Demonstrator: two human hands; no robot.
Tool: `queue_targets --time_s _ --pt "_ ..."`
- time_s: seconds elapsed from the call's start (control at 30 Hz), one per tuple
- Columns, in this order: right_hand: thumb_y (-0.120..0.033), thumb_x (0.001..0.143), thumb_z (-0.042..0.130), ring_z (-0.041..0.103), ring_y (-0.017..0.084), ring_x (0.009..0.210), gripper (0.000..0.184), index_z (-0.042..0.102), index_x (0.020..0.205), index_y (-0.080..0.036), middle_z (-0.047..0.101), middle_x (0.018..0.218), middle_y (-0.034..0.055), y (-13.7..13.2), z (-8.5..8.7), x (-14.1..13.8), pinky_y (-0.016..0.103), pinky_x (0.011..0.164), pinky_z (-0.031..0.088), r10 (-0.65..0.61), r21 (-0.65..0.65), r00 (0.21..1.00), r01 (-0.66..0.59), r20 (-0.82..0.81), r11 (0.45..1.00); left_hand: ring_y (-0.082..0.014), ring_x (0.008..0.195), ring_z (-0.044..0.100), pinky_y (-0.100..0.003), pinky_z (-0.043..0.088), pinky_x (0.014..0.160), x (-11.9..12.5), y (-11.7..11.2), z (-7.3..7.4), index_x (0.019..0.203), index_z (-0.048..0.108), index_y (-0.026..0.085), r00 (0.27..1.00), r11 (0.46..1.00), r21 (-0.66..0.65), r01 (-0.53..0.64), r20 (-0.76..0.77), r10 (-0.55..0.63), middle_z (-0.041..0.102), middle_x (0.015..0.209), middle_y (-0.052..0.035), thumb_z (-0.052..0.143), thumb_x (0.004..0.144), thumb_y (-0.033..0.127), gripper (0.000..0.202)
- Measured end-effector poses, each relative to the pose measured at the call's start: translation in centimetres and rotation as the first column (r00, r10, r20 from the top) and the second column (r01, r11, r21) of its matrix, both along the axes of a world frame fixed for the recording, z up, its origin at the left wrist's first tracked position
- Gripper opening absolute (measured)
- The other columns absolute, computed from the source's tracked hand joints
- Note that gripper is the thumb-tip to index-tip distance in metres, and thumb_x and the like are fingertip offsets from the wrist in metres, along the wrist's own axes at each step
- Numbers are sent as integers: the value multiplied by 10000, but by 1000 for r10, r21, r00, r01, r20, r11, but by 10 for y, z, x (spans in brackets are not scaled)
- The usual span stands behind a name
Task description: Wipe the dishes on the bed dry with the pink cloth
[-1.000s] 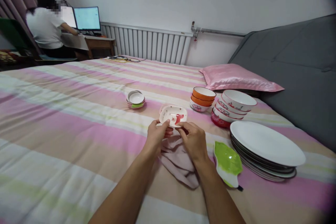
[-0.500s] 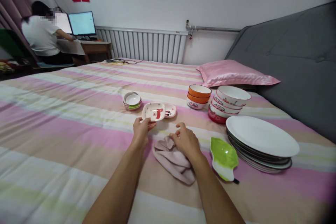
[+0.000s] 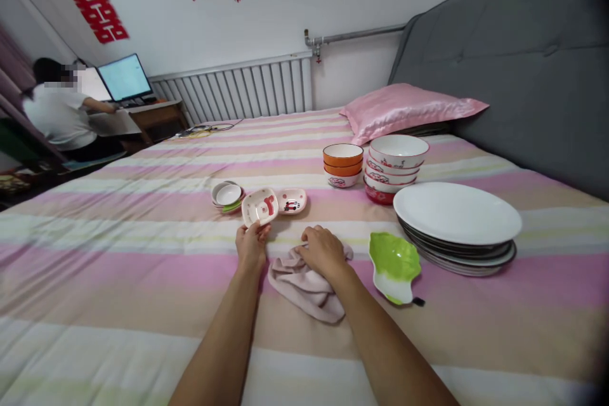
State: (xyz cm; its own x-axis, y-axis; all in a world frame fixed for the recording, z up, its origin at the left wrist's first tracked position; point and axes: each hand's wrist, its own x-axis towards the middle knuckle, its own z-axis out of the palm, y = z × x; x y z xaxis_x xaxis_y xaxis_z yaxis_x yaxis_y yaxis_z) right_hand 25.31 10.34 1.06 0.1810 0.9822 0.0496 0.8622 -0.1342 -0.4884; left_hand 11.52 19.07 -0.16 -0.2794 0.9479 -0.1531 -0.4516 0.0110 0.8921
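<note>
My left hand (image 3: 250, 245) pinches the near edge of a small white dish with a red figure (image 3: 259, 206), held tilted just above the striped bed cover. A matching small dish (image 3: 292, 201) lies right beside it. My right hand (image 3: 322, 250) rests palm down, fingers curled, on a crumpled pale pink cloth (image 3: 304, 280) on the bed. A stack of small round saucers (image 3: 227, 195) sits to the left of the held dish.
A green leaf-shaped dish (image 3: 394, 261) lies right of the cloth. Further right is a stack of large white plates (image 3: 457, 216); behind it stand orange bowls (image 3: 342, 163) and patterned bowls (image 3: 396, 158). A pink pillow (image 3: 405, 108) leans by the grey headboard. A person sits at a desk far left.
The right hand let go of the small dish and dropped onto the cloth. The left hand carried the dish leftward, toward the saucer stack. The camera view turned and tilted.
</note>
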Motion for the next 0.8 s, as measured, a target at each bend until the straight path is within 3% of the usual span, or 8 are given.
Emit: queue_targets --time_s 0.23,0.43,0.5,0.6,0.8 --pt "-338 787 561 581 245 988 256 636 970 -174 643 1026 112 -1 0 3 326 794 410 8 21 999 -7 -51 1000 -75 505 601 -152 470 507 8 -5 3 761 481 161 998 1000 30 7 -58 -5 629 639 3 589 733 60 151" --pt "-396 777 587 588 242 980 305 642 986 -180 641 1042 114 -4 2 8 318 780 420 29 33 997 -27 -74 999 -72 558 592 -186 497 568 25 5 22 767 532 128 993 1000 -19 15 -119 -17 603 655 16 582 767 60 84" --pt "-390 780 588 586 243 991 304 645 990 -178 641 1043 119 -4 2 9 319 795 417 36 34 996 -34 -81 999 -80 595 582 -211 503 558 32 12 29 826 563 110 987 997 -66 42 -155 -52 598 709 9 572 823 138 30" --pt "-384 779 592 583 245 1006 302 651 988 -173 642 1045 123 -4 2 9 320 813 413 42 30 994 -39 -96 999 -96 668 584 -243 513 575 40 22 34 955 579 110 971 988 -138 74 -214 -103 608 842 -21 549 865 252 171" --pt "-378 775 599 577 239 1015 313 648 1005 -171 637 1062 128 -3 3 10 320 831 406 41 35 992 -37 -119 999 -155 846 602 -331 530 707 48 34 36 1099 554 131 931 964 -233 128 -308 -198 598 1038 -73 538 869 306 290"
